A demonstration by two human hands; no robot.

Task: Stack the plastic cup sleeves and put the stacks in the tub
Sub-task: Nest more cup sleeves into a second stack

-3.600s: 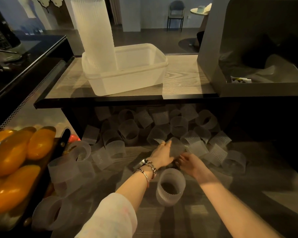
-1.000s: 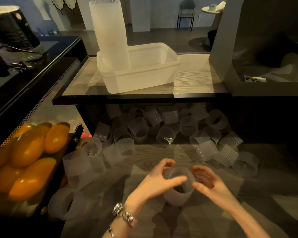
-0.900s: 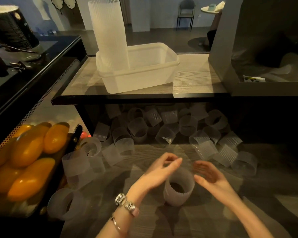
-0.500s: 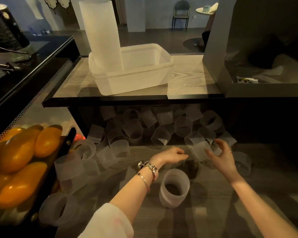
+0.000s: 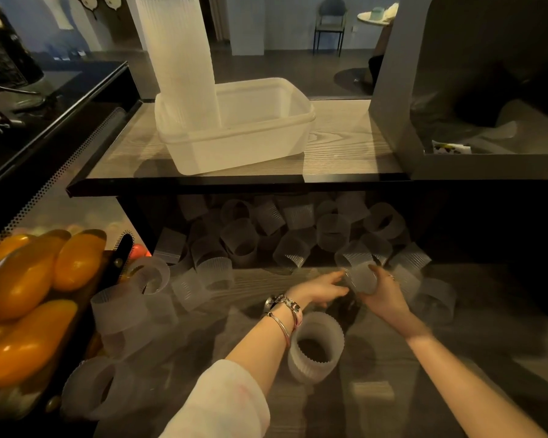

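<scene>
Head view, one frame.

Right hand (image 5: 382,295), centre right of the frame: fingers curled round a single sleeve (image 5: 361,277), gripping it at its right side. The sleeve is held just above the lower counter (image 5: 456,374), at the near edge of the loose pile (image 5: 298,235).

Left hand (image 5: 321,288), just left of the held sleeve: fingers extended toward it, fingertips at or touching its left edge. Motion blur; contact cannot be confirmed. It holds nothing else. Watch and bangle on the left wrist, pale cuff at the bottom centre of the frame.

Short stack (image 5: 315,347), lower centre: upright on the counter, open end up, just below the left wrist, apart from both hands.

Loose pile: many translucent ribbed sleeves scattered across the middle of the frame, under the upper shelf (image 5: 345,147) and out onto the counter; more lie at the lower left, some upright, some on their sides.

Tub (image 5: 250,143), upper centre: on the upper shelf, translucent white. A tall stack (image 5: 178,58) stands upright in its left end and runs out of the top of the frame. The rest of the tub's interior looks bare.

Left edge: orange fruit (image 5: 29,295) in a dark tray.
</scene>
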